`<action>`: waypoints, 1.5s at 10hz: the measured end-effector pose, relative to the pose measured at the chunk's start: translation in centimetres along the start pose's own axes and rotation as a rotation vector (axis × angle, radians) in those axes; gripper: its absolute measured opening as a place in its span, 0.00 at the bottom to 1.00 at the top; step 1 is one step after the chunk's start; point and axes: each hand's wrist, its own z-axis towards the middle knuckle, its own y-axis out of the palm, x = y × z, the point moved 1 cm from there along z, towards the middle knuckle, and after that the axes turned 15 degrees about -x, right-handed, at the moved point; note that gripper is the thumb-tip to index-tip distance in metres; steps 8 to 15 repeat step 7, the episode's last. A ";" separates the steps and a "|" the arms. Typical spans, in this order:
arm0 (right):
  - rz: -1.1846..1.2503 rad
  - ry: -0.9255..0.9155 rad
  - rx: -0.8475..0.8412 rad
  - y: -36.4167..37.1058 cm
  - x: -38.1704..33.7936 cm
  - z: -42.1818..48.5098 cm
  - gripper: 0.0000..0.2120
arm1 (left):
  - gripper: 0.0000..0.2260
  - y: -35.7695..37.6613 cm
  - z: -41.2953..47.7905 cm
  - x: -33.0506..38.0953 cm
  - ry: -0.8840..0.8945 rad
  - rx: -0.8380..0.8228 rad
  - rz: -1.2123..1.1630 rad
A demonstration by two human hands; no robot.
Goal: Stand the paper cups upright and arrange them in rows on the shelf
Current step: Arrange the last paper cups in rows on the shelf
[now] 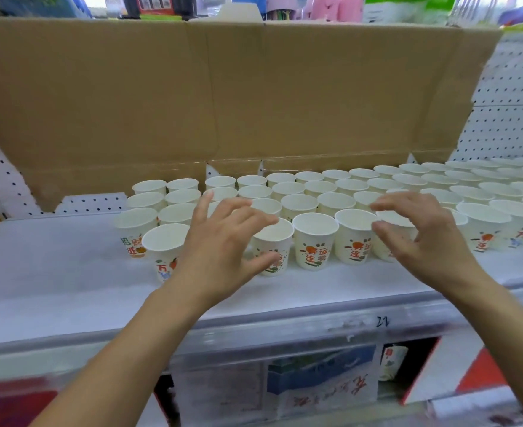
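Note:
Several white paper cups point(315, 241) with orange and green print stand upright in rows on the white shelf point(54, 272), from the middle out to the right edge. My left hand point(223, 245) hovers over the front row with fingers spread, thumb beside one front cup point(274, 246), holding nothing. My right hand point(423, 238) hovers over the cups further right, fingers loosely bent, thumb and fingers apart, also holding nothing. One cup point(164, 251) stands slightly forward of the front row at the left end.
A tall brown cardboard sheet point(223, 94) stands behind the cups along the pegboard back wall point(506, 124). The shelf's front edge point(284, 328) carries a price rail. Packaged goods point(321, 377) sit on the shelf below.

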 end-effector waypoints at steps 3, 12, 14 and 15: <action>-0.142 -0.007 -0.101 1.1 0.7 -0.1 0.06 | 0.14 0.9 1.9 0.6 0.002 -0.046 0.034; -0.035 -0.111 0.011 0.8 -2.4 -0.9 0.12 | 0.18 2.8 -4.9 4.1 0.129 0.182 -0.339; -0.035 -0.111 0.011 0.8 -2.4 -0.9 0.12 | 0.18 2.8 -4.9 4.1 0.129 0.182 -0.339; -0.035 -0.111 0.011 0.8 -2.4 -0.9 0.12 | 0.18 2.8 -4.9 4.1 0.129 0.182 -0.339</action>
